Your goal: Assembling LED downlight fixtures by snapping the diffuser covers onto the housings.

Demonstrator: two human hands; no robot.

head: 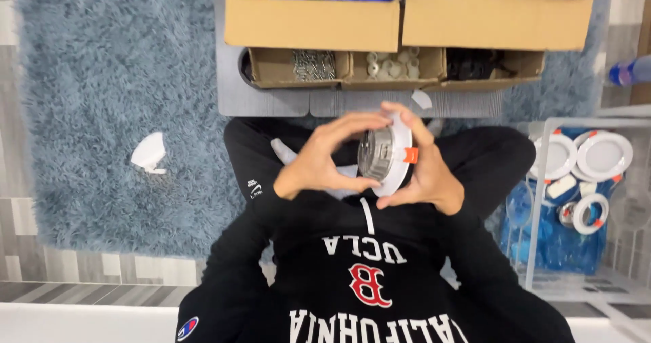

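Sweatshirt [352, 275]: black, with printed lettering, nearest the camera; the person sits cross-legged on the floor.
Left hand [319, 160]: raised in front of the chest, fingers arched, thumb under and fingertips over the metal back of the fitting; closed around it.
Right hand [424, 170]: cupped on the opposite side, fingers curled over the white rim, thumb below; also closed on it.
Light fitting [386, 154]: a round recessed lamp with a white flange, a ribbed silver body and an orange spring clip showing on the right edge; held on edge between both hands, above the lap, touching nothing else.
Progress: judging by this view, the fitting looks largely put together, with one clip in place; whether a second clip or other parts are missing cannot be told.
Clear bin [542, 180]: at the person's right, holding several similar white-rimmed fittings with orange clips, so some pieces appear finished.
Grey mat [271, 102]: just beyond the knees, on the shaggy blue rug [102, 99].
Small cardboard trays [393, 68]: three in a row, with screws, pale parts and dark parts.
Large cardboard boxes [407, 21]: farthest, holding blue and white parts.
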